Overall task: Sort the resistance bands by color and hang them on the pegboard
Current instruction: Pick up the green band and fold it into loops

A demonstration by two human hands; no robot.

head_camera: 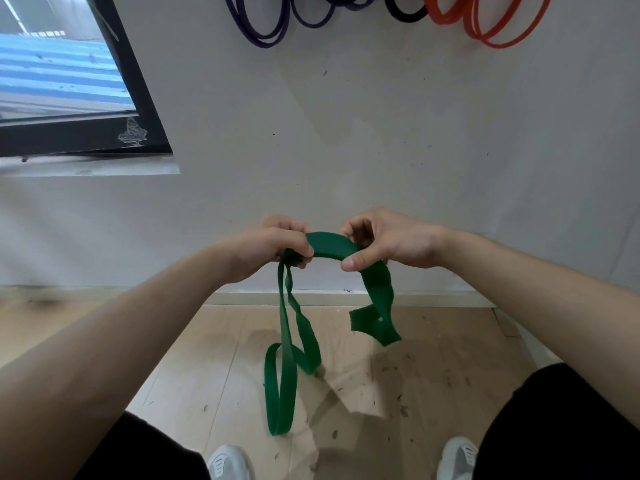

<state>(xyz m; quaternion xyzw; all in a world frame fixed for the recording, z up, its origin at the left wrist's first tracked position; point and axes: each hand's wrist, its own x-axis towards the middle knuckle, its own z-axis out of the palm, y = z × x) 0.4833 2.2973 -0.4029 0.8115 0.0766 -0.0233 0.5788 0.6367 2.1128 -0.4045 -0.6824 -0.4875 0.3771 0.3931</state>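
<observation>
Green resistance band is the item in hand; head view only. The left hand grips a bunched section with fingers curled round it. The right hand pinches the flat strip just beside it, thumb underneath. Twisted loops dangle toward the wooden floor. At the top edge, purple bands, a black band and red bands hang grouped by colour; their pegs are out of frame. I judge those colours done, with green left to untwist and hang. I see no other loose bands.
</observation>
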